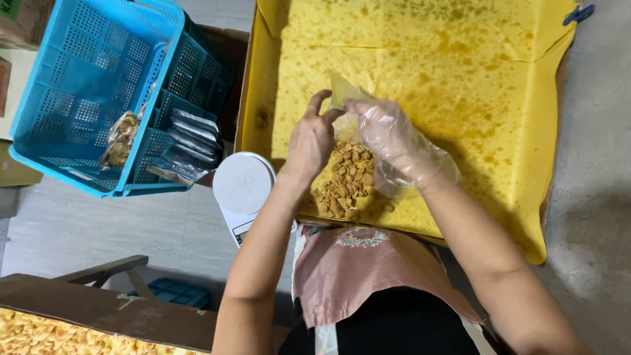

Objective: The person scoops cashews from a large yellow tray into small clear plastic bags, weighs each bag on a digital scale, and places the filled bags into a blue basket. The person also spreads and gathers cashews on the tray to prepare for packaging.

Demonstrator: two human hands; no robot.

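A small food-packing workshop: a large tray lined with oil-stained yellow paper, a white weighing scale, blue plastic crates holding filled snack bags, bare concrete floor.

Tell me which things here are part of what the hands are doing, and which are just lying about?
In use:
left hand
gloved right hand
clear bag
pile of fried snack pieces
yellow-lined tray

Lying about:
blue crate
packed bags
white scale
wooden board

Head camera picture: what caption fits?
Two hands, left hand and gloved right hand, hold a snack bag over a yellow tray.
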